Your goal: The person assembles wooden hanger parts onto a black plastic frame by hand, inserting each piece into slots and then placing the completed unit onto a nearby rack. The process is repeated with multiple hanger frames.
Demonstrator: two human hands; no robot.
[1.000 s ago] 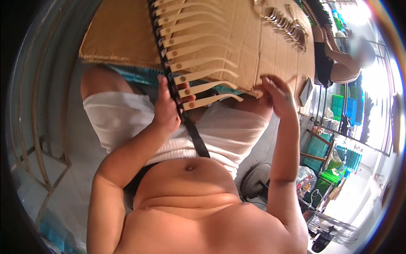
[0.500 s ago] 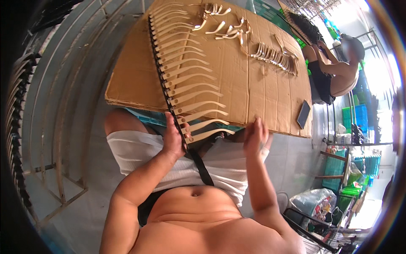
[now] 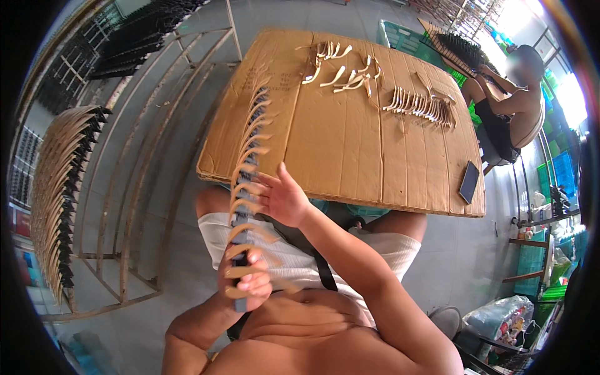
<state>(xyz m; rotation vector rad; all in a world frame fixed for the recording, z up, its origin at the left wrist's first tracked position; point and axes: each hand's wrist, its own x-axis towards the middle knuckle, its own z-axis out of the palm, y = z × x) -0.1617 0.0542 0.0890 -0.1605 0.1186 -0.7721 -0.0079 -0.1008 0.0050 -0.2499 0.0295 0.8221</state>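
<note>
My left hand is closed around the near end of a long dark strip. A row of cream-tan eyeglass temples is fixed along this strip, blurred by motion. The strip is tilted up, and its far end reaches over the cardboard-topped table. My right hand is open, fingers spread and palm toward the middle of the strip. Its fingertips are close beside the temples; I cannot tell whether they touch. Loose temples lie in a jumble at the table's far side, with a neat row of temples to their right.
A dark phone lies near the table's right edge. To my left stands a metal rack with stacked strips of temples. At the far right a seated person works beside a dark row of pieces. A plastic bag stands lower right.
My left hand has drawn the strip nearer and to the left, turning it up off the cardboard. My right hand has come from the table's front edge across to the strip, fingers now spread.
</note>
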